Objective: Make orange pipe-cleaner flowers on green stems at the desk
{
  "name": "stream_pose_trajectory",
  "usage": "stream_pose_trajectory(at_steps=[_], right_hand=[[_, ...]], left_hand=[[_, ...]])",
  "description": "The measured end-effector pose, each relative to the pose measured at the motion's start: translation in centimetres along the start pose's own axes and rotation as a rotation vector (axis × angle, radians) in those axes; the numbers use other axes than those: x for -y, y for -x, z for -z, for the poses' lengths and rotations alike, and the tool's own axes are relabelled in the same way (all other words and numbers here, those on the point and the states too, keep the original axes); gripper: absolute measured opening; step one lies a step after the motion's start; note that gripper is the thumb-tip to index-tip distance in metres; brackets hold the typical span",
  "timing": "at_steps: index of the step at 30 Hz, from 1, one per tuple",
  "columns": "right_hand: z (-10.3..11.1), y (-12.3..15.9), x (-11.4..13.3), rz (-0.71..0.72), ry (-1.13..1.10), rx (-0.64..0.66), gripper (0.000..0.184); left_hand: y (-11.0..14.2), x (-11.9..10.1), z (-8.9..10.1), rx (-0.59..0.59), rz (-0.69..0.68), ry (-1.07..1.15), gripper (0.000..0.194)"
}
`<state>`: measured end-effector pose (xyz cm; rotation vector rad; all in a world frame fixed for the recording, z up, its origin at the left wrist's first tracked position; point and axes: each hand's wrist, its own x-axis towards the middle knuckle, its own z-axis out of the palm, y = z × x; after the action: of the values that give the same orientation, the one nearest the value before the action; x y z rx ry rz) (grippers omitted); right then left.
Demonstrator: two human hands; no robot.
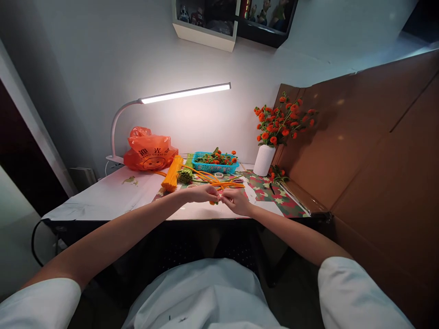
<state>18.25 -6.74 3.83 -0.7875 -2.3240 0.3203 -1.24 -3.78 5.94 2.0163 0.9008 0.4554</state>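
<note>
Both hands meet over the front of the desk, fingertips nearly touching. My left hand (pixel 203 193) is closed in a pinch, and a small orange flower (pixel 212 202) with a bit of green pokes out below its fingertips. My right hand (pixel 237 202) is also pinched shut against the same spot; what lies between its fingers is too small to make out. Just beyond the hands lie loose orange pipe cleaners (pixel 206 176). A thick bundle of orange pipe cleaners (pixel 172 174) and a green bundle (pixel 185 175) rest to their left.
At the back of the desk (pixel 103 196) stands a blue basket (pixel 216 168) of orange flowers. A white vase (pixel 264 161) with orange flowers stands right of it, near a cardboard panel (pixel 363 137). An orange plastic bag (pixel 151 151) sits beneath the lit lamp (pixel 185 93).
</note>
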Motion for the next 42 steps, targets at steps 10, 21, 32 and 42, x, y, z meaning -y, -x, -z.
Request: stream_pose_trajectory(at_steps=[10, 21, 32, 42], right_hand=[[-2.3, -2.0, -0.4, -0.826, -1.029, -0.08, 0.034], [-1.5, -4.6, -2.5, -0.517, 0.048, -0.024, 0.035], [1.2, -7.1, -0.8, -0.17, 0.445, 0.264, 0.025], [-4.0, -4.5, -4.9, -0.27, -0.199, -0.399, 0.048]], left_hand=[[0.6, -0.5, -1.4, -0.45, -0.396, -0.838, 0.015], [-1.8, 2.9, -2.9, -0.718, -0.223, -0.824, 0.012], [-1.9, 5.5, -2.2, -0.54, -0.126, 0.34, 0.043], [-2.1, 6.8, -2.0, -0.695, -0.241, 0.296, 0.045]])
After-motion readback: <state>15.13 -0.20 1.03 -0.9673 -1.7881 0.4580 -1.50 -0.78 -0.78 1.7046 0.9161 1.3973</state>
